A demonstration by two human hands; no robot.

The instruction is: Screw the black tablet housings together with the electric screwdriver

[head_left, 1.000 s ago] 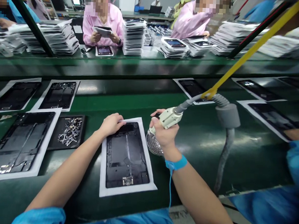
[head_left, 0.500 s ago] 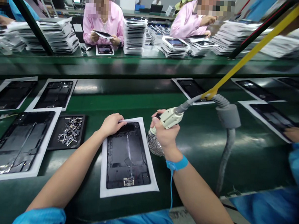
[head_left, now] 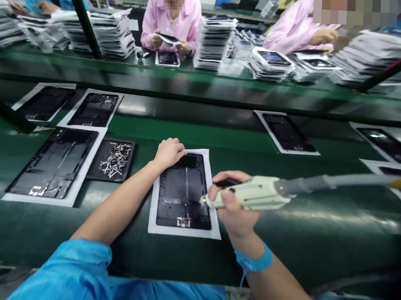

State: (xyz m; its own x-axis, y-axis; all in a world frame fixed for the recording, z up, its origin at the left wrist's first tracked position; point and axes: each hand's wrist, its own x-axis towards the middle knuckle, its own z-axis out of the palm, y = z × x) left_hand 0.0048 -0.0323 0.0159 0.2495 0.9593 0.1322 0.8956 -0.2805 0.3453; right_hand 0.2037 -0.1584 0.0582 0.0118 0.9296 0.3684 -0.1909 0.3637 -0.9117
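In the middle of the head view, a black tablet back cover (head_left: pixel 173 184) lies on a white sheet (head_left: pixel 162 231). My left hand (head_left: pixel 169 153) is at its upper left corner, fingers closed on the edge. My right hand (head_left: pixel 236 210) grips a pale electric screwdriver (head_left: pixel 262 193), held nearly level with its cable running right. The screwdriver's tip is over the cover's right part; whether it touches cannot be seen. A blue wrist strap (head_left: pixel 255 260) is on my right wrist.
Left of my arm, a black tray (head_left: pixel 94 167) holds small metal parts (head_left: pixel 115 160). Another tablet cover (head_left: pixel 53 164) lies beyond it; more line the green belt (head_left: pixel 188 124). Across, people in pink (head_left: pixel 175 21) work among stacked sheets (head_left: pixel 214 43).
My right hand has brought the screwdriver from above a round dish of small bits to over the tablet cover. The dish is now out of sight. My left hand stays on the corner.
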